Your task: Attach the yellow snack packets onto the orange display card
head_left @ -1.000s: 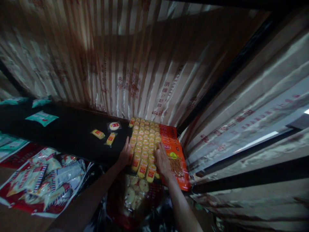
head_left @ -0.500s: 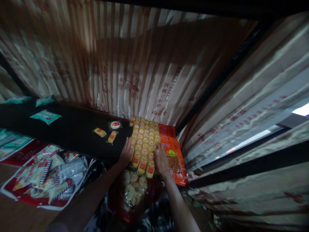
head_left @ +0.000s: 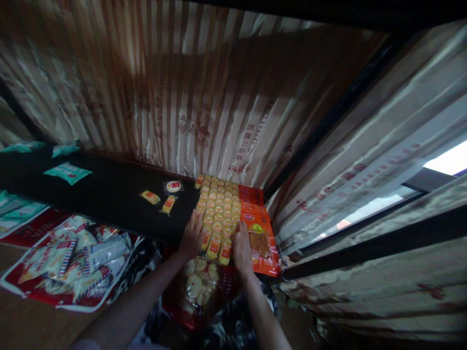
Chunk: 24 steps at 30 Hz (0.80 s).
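Rows of small yellow snack packets (head_left: 219,209) lie side by side on a black shelf (head_left: 109,194), beside an orange snack bag (head_left: 260,228). My left hand (head_left: 192,236) rests flat, fingers stretched out, on the left edge of the near rows. My right hand (head_left: 242,247) lies flat on the right edge of those rows, next to the orange bag. Neither hand grips anything. Three loose yellow packets (head_left: 166,194) sit to the left of the block.
A red bag of round snacks (head_left: 199,287) sits below the shelf edge between my arms. A large red and white bag of packets (head_left: 65,262) lies at the lower left. Teal packets (head_left: 67,171) lie on the shelf's far left. Striped plastic curtains (head_left: 204,97) hang behind and to the right.
Both hands have slid back a little toward the near edge of the rows, staying flat on the packets. The view has shifted slightly.
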### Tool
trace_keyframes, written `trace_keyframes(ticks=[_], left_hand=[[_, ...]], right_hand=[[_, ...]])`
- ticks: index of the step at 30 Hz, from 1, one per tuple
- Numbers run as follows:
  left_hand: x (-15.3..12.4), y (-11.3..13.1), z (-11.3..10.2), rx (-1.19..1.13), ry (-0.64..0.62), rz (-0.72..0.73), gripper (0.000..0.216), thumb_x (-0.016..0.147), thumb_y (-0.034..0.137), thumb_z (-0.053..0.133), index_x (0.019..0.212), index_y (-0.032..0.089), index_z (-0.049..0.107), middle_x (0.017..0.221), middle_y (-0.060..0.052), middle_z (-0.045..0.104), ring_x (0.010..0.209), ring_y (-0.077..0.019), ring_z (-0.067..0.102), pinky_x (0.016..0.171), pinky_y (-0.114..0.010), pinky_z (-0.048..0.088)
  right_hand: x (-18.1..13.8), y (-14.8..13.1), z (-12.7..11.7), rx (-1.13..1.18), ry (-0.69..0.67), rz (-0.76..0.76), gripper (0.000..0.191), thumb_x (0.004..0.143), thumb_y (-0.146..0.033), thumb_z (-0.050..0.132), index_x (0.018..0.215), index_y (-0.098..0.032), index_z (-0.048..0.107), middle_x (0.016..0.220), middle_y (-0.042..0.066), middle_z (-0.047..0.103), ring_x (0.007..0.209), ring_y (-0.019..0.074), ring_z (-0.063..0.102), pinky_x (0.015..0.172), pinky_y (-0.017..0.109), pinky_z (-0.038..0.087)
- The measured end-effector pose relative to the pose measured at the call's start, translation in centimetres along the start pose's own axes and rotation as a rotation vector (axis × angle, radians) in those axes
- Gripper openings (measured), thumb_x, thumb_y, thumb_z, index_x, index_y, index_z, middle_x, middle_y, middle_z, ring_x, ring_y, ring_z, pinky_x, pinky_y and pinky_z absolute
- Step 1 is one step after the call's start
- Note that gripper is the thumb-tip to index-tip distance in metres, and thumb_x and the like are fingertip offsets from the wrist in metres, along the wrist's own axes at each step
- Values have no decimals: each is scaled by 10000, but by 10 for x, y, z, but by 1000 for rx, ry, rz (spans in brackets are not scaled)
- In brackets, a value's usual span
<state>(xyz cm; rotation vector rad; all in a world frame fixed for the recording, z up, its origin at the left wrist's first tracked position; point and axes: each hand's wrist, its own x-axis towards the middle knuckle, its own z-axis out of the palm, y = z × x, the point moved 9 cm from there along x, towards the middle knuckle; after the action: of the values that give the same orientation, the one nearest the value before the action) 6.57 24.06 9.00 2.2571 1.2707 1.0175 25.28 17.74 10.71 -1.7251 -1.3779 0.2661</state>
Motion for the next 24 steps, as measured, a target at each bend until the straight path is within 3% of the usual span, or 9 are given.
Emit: trace_keyframes(ticks=[4,7,11,15,18,24], left_hand=[[2,-1,-6,-26,-3,-30,536,937,302,260,1424,79,224,1527,-190,95,1410,-264,105,1102,-445,271],[-5,1,-21,-50,77,-47,527,939,289,257,1437,125,210,1541,-150,56,1412,-259,111,1113,-448,253],[-37,19,-36,-7,186,-6,516,936,239,275,1445,190,207,1551,-90,47,1418,-262,58,1135,-482,198],[-75,51,-15,70,39,133,550,905,186,341,1441,245,231,1550,-62,87,1414,-279,93,1121,-489,239],[-90,56,-5,112,24,103,573,896,163,353,1445,249,211,1547,-73,92,1412,-273,114,1101,-486,284],[-97,56,4,103,-25,117,556,896,170,351,1439,172,227,1511,-104,236,1408,-248,144,1100,-464,307]], right_hand=[[3,-3,2,-16,20,-17,633,921,-510,165,1396,-132,345,1492,117,284,1393,218,203,1129,493,187],[-2,-8,-15,-28,96,-20,610,923,-498,169,1378,-150,378,1479,113,312,1388,222,215,1122,494,206],[-32,-13,-43,-31,239,20,569,928,-465,216,1342,-136,425,1422,136,399,1343,239,313,1101,497,249],[-78,-20,-42,-65,286,14,500,924,-424,299,1289,-136,482,1315,156,511,1265,256,422,1047,495,331],[-101,-26,-28,-105,273,-39,430,915,-398,361,1244,-174,526,1212,147,588,1140,262,528,969,497,407],[-110,-27,-14,-147,267,-76,374,907,-375,402,1173,-183,583,1089,142,642,1021,261,578,897,478,455]])
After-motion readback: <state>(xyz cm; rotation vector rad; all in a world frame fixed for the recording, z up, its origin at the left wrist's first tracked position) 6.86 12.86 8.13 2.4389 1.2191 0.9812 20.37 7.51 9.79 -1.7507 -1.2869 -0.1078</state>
